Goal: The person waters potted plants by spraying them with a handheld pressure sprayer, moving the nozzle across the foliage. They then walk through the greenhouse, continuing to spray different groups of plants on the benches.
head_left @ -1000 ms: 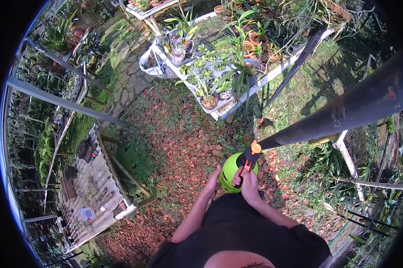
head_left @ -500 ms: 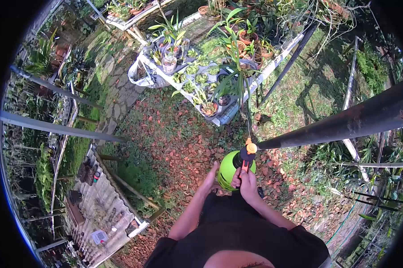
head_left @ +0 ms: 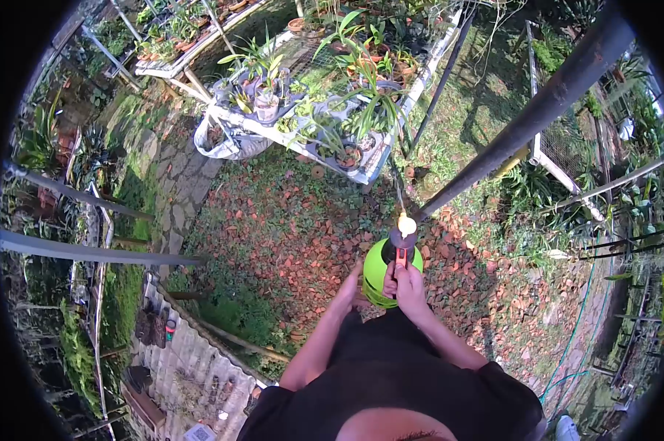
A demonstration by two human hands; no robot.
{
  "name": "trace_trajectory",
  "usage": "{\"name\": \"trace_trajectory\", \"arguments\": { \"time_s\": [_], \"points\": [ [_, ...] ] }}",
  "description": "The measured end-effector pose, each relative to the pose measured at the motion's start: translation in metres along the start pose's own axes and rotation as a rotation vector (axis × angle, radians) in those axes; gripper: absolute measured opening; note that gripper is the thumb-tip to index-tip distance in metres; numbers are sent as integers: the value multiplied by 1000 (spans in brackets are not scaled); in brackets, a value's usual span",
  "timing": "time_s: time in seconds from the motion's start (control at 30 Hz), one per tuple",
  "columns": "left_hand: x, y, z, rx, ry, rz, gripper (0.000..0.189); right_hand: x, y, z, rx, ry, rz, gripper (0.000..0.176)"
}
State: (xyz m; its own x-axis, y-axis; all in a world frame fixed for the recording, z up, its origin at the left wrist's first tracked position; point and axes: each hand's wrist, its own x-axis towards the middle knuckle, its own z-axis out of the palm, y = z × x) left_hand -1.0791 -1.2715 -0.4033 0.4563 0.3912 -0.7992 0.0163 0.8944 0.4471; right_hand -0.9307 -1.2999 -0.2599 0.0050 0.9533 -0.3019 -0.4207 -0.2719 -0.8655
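Observation:
A bright green spray bottle (head_left: 377,266) with a dark head and a yellow nozzle (head_left: 406,224) is held upright in front of my body. My right hand (head_left: 407,285) is closed round its handle and red trigger. Against the bottle's left side lies my left hand (head_left: 352,288), its fingers partly hidden behind the green body. A thin stream or mist shows beyond the nozzle, toward the bench of plants. On the near corner of that bench (head_left: 295,144) stands a potted plant (head_left: 349,156).
A white bag (head_left: 229,147) hangs at the bench's left corner. One dark pole (head_left: 523,121) slants across the right; a grey pole (head_left: 97,253) crosses the left. Corrugated roofing (head_left: 192,375) lies lower left. A green hose (head_left: 571,345) runs at the lower right.
The view has shifted, so the bench sits further up and left and the dark pole is steeper. Both hands keep their places on the bottle.

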Motion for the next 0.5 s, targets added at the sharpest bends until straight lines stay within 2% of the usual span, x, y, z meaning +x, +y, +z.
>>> {"name": "trace_trajectory", "arguments": {
  "time_s": [0.2,0.37,0.5],
  "points": [
    [-67,2,-2,162,161,110,74,-43,19,35,112,101,-154,24],
    [-48,-27,-26,37,44,139,72,-56,20,57,81,70,-172,24],
    [-67,-22,-27,-97,-53,97,75,-61,24,65,52,8,-126,23]
  ]
}}
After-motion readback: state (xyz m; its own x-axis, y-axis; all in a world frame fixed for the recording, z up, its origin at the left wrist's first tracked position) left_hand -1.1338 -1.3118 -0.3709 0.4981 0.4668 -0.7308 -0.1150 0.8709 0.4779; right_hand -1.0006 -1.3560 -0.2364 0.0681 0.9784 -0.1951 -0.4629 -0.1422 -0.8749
